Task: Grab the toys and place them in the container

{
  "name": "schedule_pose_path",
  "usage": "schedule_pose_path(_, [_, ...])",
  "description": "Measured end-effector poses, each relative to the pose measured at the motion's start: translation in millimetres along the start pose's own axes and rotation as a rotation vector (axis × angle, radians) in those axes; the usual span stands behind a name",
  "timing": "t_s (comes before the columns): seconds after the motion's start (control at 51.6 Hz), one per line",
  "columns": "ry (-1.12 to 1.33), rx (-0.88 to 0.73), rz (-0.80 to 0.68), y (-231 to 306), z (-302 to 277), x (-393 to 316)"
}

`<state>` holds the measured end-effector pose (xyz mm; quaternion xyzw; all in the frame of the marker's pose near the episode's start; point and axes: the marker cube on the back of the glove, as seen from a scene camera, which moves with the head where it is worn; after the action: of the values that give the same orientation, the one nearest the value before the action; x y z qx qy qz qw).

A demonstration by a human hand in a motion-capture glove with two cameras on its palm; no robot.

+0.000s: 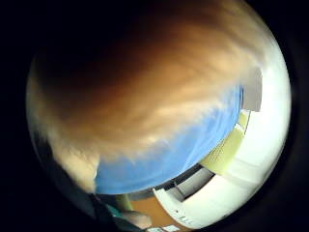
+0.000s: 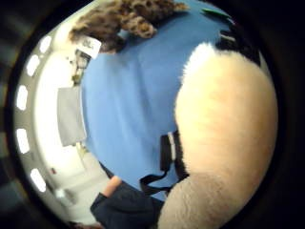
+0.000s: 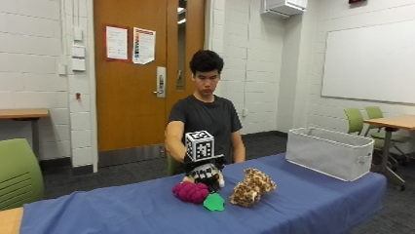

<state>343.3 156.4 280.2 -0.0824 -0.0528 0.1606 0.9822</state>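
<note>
The tan-and-cream furry plush toy (image 2: 224, 133) lies on the blue cloth-covered table (image 3: 129, 209), directly under the black-gloved right hand (image 3: 205, 173). In both palm views its fur fills most of the frame. Whether the fingers are closed round the toy cannot be determined. Touching the hand's side sits a magenta knobbly plush toy (image 3: 191, 191). Just beside that lies a flat green toy (image 3: 213, 202), followed by a spotted leopard plush toy (image 3: 252, 186). The grey fabric container (image 3: 330, 152) stands well apart from the hand, at the table's far end.
</note>
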Motion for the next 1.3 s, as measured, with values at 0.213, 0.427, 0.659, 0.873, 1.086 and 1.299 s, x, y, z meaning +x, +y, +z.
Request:
schedule_pose_path(0.213, [0.033,0.158,-0.008,0.4,-10.3,-7.4])
schedule_pose_path(0.427, [0.034,0.117,-0.017,-1.3,-17.3,-8.0])
schedule_pose_path(0.659, [0.012,-0.015,-0.019,-14.9,-24.9,-8.6])
schedule_pose_path(0.873, [-0.040,0.038,-0.056,-21.1,-92.9,-35.0])
schedule_pose_path(1.086, [-0.026,0.161,-0.122,-28.9,-187.6,-93.7])
schedule_pose_path(1.299, [0.047,0.311,-0.346,-23.7,-275.7,-227.2])
